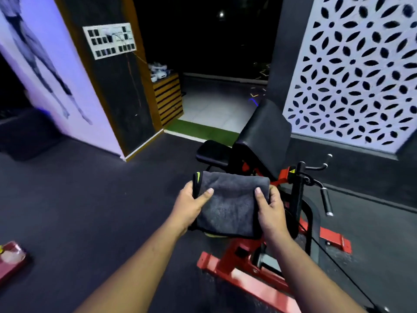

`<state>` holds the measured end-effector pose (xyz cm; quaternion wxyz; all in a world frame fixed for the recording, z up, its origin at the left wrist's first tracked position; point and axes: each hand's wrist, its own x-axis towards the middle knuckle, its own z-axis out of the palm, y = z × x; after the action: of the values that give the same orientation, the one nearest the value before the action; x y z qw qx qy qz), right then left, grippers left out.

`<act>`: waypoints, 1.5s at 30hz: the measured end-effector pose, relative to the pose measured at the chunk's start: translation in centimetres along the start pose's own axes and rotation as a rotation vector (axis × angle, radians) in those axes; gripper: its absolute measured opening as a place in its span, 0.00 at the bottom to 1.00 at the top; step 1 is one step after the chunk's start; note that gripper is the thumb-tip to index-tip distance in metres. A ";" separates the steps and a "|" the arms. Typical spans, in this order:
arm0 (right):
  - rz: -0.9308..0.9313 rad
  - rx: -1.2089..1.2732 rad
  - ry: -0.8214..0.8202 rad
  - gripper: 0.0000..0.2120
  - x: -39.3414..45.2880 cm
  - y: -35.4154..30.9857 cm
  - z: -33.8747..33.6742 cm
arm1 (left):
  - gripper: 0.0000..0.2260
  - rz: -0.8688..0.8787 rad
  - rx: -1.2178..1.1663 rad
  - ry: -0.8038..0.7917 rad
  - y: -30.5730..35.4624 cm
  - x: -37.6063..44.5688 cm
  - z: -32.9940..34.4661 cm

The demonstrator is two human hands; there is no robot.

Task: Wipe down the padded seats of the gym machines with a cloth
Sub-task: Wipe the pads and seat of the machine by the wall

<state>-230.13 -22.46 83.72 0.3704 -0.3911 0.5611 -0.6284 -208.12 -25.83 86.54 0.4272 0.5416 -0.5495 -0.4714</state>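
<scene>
A folded dark grey microfibre cloth (230,204) with a yellow-green tag sits at the centre of the view, held up between both hands. The left hand (191,204) grips its 9 o'clock edge, thumb curled over the top and fingers tucked beneath. The right hand (269,208) pinches the 3 o'clock edge the same way. Just beyond the cloth, toward 12 o'clock, stands a red steel gym machine (243,256) with a black padded seat (213,152) and a tilted black padded rest (266,136).
</scene>
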 end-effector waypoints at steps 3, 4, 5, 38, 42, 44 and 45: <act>-0.040 -0.067 0.135 0.07 4.2 0.4 1.4 | 0.13 0.046 0.066 -0.070 0.5 5.5 0.3; -0.053 -0.077 0.196 0.09 6.4 0.7 1.9 | 0.13 0.059 0.075 -0.092 0.7 8.2 0.6; -0.059 -0.083 0.239 0.10 8.0 0.8 2.3 | 0.12 0.068 0.080 -0.107 0.7 10.2 1.0; 0.612 -1.213 0.169 0.35 50.4 11.9 16.2 | 0.27 -0.021 0.314 -0.815 -6.6 66.2 18.3; 0.596 -1.187 0.199 0.35 54.6 12.3 15.4 | 0.28 -0.002 0.285 -0.843 -5.5 69.0 20.7; 0.595 -1.157 0.212 0.35 57.1 12.6 14.9 | 0.28 -0.002 0.277 -0.844 -5.1 70.5 21.9; 0.592 -1.145 0.220 0.35 58.3 12.7 14.6 | 0.28 0.001 0.276 -0.839 -4.8 71.1 22.4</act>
<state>-241.02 -82.46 76.43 0.2015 -0.2889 0.9257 -0.1381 -232.60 -95.39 74.63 0.0912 0.3552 -0.7334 -0.5724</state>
